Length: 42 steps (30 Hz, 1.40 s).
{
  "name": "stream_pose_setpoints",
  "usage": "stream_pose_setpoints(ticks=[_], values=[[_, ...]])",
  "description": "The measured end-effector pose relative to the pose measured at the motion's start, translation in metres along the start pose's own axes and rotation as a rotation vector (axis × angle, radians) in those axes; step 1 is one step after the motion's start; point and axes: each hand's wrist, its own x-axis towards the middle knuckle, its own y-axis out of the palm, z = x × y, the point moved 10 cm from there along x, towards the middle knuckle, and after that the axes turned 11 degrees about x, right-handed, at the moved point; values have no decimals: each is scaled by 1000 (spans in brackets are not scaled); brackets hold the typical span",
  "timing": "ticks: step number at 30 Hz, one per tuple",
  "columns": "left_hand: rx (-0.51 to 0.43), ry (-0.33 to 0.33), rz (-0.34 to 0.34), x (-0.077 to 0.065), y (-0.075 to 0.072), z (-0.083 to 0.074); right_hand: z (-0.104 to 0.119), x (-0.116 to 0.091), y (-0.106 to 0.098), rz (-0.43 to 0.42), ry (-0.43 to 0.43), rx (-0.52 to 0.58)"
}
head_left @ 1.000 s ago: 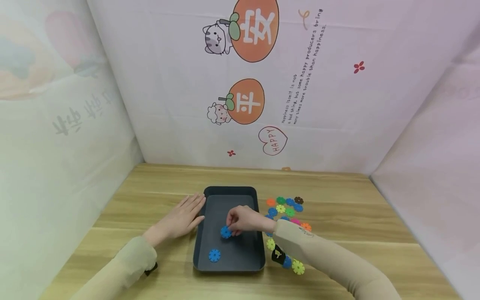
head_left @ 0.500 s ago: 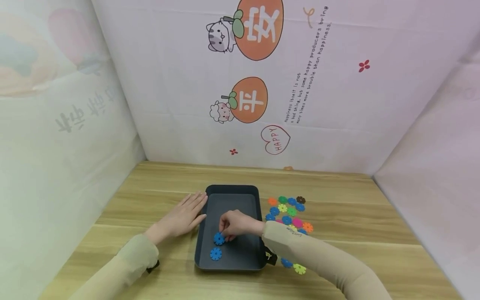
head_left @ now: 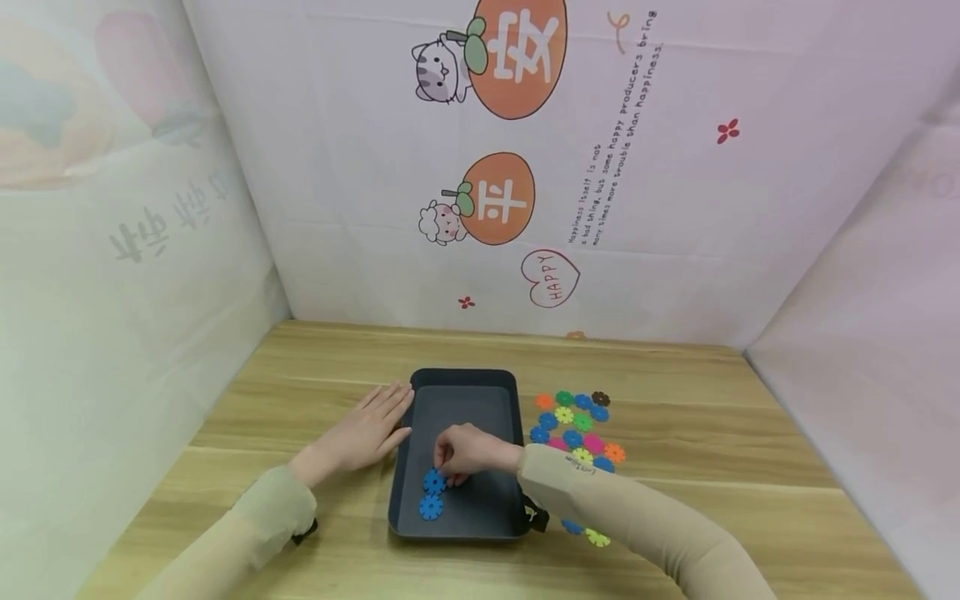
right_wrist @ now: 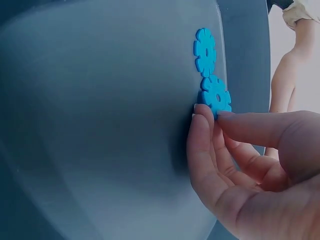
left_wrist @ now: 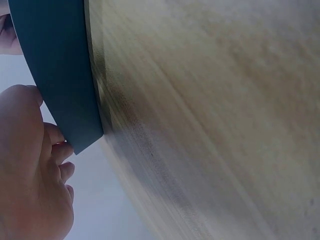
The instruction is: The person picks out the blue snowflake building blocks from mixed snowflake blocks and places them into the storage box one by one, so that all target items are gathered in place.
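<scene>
My right hand is inside the dark grey tray. Between thumb and fingertips it pinches a blue notched plastic disc, flower-shaped with a hole in its centre. A second blue disc lies flat on the tray floor, and the pinched one overlaps its edge in the right wrist view. Straight-fingered, my left hand rests at the tray's left rim. From the left wrist view, its fingertips touch the outer side of the tray wall.
Several notched discs in mixed colours lie to the right of the tray on the wooden table, among them a green disc, an orange disc and a dark brown disc. My right forearm partly covers them. Printed cloth walls enclose the table.
My right hand has moved left and toward the near end of the tray, bringing the pinched blue disc up to the lying one. The left hand stays at the rim.
</scene>
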Motion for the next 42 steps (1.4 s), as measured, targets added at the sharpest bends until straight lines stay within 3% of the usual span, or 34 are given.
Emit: stream_pose_setpoints(ticks=[12,20,28,34,42], values=[[2,0,-9,-1,-1,-1,-2,1,-3,-17,13,7],[-5,-6,6,2,3,-1,1,-12,-22,-35,-35,23],[-12,-4,1,0,4,-3,-13,-42,-74,-114,-55,90],[-6,-3,-23,0,3,-2,-42,-69,-121,-218,10,136],[-4,0,-21,-2,2,-4,-89,-98,-174,-334,32,150]])
